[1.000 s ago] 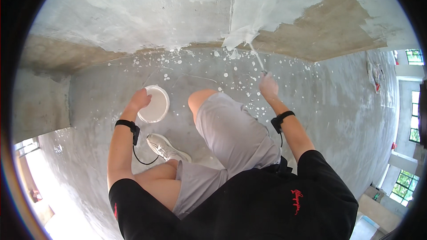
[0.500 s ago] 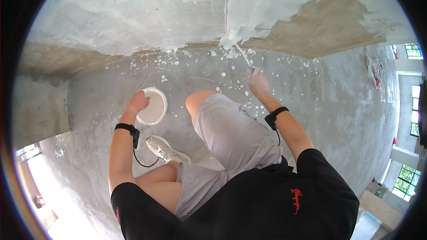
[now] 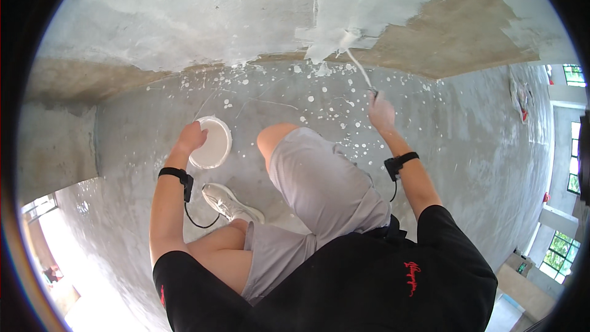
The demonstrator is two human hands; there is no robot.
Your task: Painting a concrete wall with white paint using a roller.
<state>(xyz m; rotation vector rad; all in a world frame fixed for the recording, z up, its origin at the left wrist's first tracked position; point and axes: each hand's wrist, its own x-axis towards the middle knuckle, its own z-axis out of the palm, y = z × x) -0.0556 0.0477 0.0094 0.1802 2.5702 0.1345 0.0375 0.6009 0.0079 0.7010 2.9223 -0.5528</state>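
My left hand (image 3: 193,138) is closed on the left rim of a round white bucket (image 3: 228,147), which stands on the floor with pale, whitish paint (image 3: 213,142) in it. My right hand (image 3: 381,112) is wrapped round the grip of a paint roller (image 3: 358,67). Its thin, paint-coated rod runs up and to the left from my fist. The white roller head touches the wall (image 3: 381,0) low down, at the edge between wet white coating and bare brown surface; its exact shape blurs into the paint.
White drips spot the grey concrete floor (image 3: 276,92) along the wall's foot. My shoe (image 3: 227,201) is just below the bucket, and my bent knee (image 3: 276,138) is between my hands. A crumpled plastic bag (image 3: 521,98) lies far right, near windows (image 3: 560,252).
My right hand has moved right and slightly down. The roller head has slid up and right along the wall, leaving white coating behind. My left hand and the bucket have barely moved.
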